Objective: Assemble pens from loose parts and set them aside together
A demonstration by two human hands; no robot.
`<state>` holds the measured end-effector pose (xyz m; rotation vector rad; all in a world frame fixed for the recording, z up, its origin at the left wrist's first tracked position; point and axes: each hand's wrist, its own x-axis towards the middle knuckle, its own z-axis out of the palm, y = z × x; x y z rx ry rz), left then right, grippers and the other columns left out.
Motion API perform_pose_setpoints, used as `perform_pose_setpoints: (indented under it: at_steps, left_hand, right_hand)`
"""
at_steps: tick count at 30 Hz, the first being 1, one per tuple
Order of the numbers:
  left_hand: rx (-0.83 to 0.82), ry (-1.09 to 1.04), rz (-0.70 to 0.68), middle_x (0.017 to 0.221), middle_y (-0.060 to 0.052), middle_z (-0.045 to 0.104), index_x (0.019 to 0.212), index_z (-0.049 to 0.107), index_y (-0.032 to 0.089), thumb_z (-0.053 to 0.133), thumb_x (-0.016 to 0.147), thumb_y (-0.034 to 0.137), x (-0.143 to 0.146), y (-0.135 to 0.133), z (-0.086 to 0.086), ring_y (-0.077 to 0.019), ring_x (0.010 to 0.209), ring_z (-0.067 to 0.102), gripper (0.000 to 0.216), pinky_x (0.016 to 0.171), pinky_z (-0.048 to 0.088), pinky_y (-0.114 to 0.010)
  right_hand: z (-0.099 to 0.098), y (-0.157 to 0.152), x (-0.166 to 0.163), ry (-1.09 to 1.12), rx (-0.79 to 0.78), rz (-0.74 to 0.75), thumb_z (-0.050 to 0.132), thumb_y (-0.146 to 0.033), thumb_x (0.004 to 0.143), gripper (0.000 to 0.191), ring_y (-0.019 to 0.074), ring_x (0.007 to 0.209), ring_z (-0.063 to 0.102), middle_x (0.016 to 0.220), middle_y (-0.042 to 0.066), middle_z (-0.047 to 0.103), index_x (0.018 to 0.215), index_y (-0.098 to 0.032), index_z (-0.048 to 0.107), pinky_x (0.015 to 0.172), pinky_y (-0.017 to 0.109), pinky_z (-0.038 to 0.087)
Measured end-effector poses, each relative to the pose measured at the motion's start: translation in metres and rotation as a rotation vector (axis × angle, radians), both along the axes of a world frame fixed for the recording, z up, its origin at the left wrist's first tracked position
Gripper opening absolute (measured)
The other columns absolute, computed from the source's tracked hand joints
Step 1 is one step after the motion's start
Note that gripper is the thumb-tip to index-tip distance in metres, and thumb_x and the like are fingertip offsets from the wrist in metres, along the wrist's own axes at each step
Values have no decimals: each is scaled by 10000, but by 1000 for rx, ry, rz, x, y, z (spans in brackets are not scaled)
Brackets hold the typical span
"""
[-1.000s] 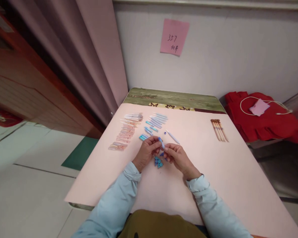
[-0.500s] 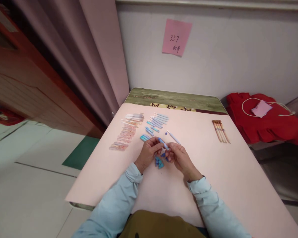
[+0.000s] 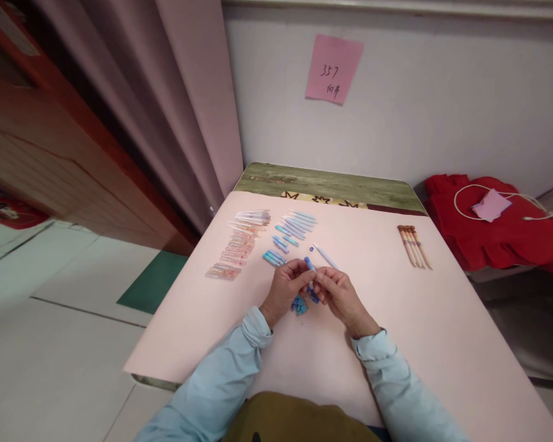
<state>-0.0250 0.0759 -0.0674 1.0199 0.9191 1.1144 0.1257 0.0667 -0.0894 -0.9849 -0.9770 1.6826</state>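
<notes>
My left hand (image 3: 291, 287) and my right hand (image 3: 340, 294) meet over the middle of the table, both with fingers pinched on a short blue pen piece (image 3: 309, 263). Its lower end is covered by my fingertips. Under the hands lies a small heap of blue and teal pieces (image 3: 299, 305), partly hidden. Just beyond my fingers rest a pale pen barrel (image 3: 325, 255) and a tiny blue ring (image 3: 312, 249). To the left of these are short blue and teal pen pieces (image 3: 274, 257) and a row of slim light-blue barrels (image 3: 299, 225).
Rows of clear and pinkish pen parts (image 3: 234, 252) line the table's left side. Several brown-topped pens (image 3: 414, 247) lie together at the right. Beyond the right edge is a red cloth (image 3: 451, 236) with a white cord. A pink note (image 3: 334, 69) hangs on the wall.
The blue pen piece has been turned from slanting to more upright between my fingers. The whole view has shifted slightly, and both hands remain together.
</notes>
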Motion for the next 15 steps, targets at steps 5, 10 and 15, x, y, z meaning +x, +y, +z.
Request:
perform_pose_setpoints:
  at_steps: [5, 10, 15]
  left_hand:
    - [84, 39, 284, 669, 17, 536, 926, 653, 198, 596, 885, 362, -36, 22, 6, -99, 548, 447, 179, 531, 363, -254]
    - [202, 656, 628, 839, -31, 603, 956, 585, 195, 645, 806, 290, -68, 38, -5, -177, 740, 566, 187, 718, 457, -327]
    - [275, 1261, 417, 1129, -135, 600, 1188, 504, 175, 801, 651, 378, -59, 28, -10, -334, 1108, 540, 647, 932, 414, -453]
  right_hand:
    - [-2, 2, 0, -47, 62, -144, 735, -468, 801, 287, 85, 464, 474, 622, -17, 611, 819, -189, 671, 428, 208, 355]
    - [-4, 6, -1, -106, 96, -371, 750, -450, 791, 283, 83, 484, 447, 624, -16, 603, 820, -181, 665, 447, 211, 358]
    - [-6, 5, -2, -150, 132, -463, 728, -468, 804, 294, 80, 481, 439, 622, -21, 601, 812, -185, 649, 451, 216, 364]
